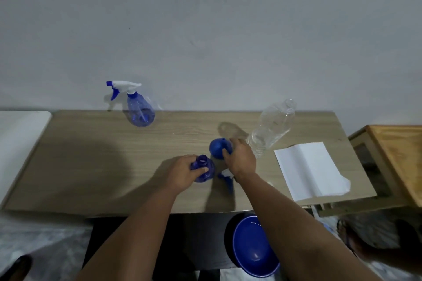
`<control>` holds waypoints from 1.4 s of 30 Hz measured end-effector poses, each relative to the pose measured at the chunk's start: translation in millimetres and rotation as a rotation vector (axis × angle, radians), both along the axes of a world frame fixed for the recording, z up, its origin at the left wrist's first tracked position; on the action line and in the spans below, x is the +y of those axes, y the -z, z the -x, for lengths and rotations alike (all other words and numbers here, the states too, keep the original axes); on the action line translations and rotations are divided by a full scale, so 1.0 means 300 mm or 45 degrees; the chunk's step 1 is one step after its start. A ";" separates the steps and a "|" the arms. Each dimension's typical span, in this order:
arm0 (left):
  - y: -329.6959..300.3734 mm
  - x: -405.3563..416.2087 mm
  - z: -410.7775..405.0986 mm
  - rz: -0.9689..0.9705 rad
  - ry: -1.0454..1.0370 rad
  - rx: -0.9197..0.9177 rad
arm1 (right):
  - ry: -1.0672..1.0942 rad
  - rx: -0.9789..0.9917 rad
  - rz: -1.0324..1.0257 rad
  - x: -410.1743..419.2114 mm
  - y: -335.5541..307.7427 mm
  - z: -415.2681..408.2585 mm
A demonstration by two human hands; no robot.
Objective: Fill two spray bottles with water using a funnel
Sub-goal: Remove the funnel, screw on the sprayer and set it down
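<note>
An open blue spray bottle stands near the table's front, its neck uncapped. My left hand grips it around the shoulder. Just behind it sits a blue funnel, and my right hand curls its fingers over the funnel's right side. The bottle's white and blue trigger head lies on the table under my right wrist. A second blue spray bottle with its trigger head on stands at the back left. A clear plastic water bottle, uncapped, stands right of the funnel.
The wooden table stands against a grey wall. A white folded paper towel lies at the table's right. A blue bowl sits below the front edge. A wooden stand is at the far right.
</note>
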State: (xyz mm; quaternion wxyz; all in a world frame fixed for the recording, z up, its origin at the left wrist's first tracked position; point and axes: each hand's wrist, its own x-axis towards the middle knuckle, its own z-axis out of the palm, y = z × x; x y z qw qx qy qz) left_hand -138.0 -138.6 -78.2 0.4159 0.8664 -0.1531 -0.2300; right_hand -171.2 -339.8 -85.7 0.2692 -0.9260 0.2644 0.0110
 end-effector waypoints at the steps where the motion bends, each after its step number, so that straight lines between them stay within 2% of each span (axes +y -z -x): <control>1: -0.001 -0.001 0.003 -0.003 -0.009 0.003 | 0.016 -0.017 0.011 -0.006 -0.010 0.019; 3: 0.003 -0.003 0.016 -0.012 -0.026 0.003 | 0.053 0.046 0.018 -0.027 -0.022 0.067; 8: -0.004 -0.012 0.050 -0.070 -0.047 -0.031 | 0.072 0.486 -0.065 -0.102 -0.016 0.149; 11: -0.005 -0.011 0.053 -0.094 -0.040 -0.059 | 0.012 0.586 -0.094 -0.118 0.015 0.141; 17: 0.012 -0.018 0.067 -0.030 -0.105 0.002 | -0.110 0.595 -0.008 -0.102 0.019 0.141; 22: 0.010 -0.017 0.089 0.010 -0.132 0.066 | -0.088 0.344 0.043 -0.119 -0.166 0.056; 24: 0.010 -0.015 0.090 0.032 -0.145 0.071 | -0.132 0.318 0.088 -0.127 -0.230 0.028; 28: -0.004 -0.019 0.095 0.032 -0.140 0.077 | -0.317 0.632 -0.086 -0.110 -0.235 0.073; 31: 0.003 -0.019 0.097 0.053 -0.146 0.081 | -0.375 0.785 -0.143 -0.078 -0.123 0.148; 34: 0.009 -0.015 0.089 0.056 -0.154 0.099 | -0.263 0.685 -0.055 -0.066 -0.015 0.201; 38: 0.039 -0.010 0.077 0.093 -0.151 0.116 | -0.080 0.459 -0.041 -0.061 0.020 0.232; 42: 0.035 -0.011 0.081 0.102 -0.167 0.123 | 0.101 0.489 -0.074 -0.075 0.025 0.247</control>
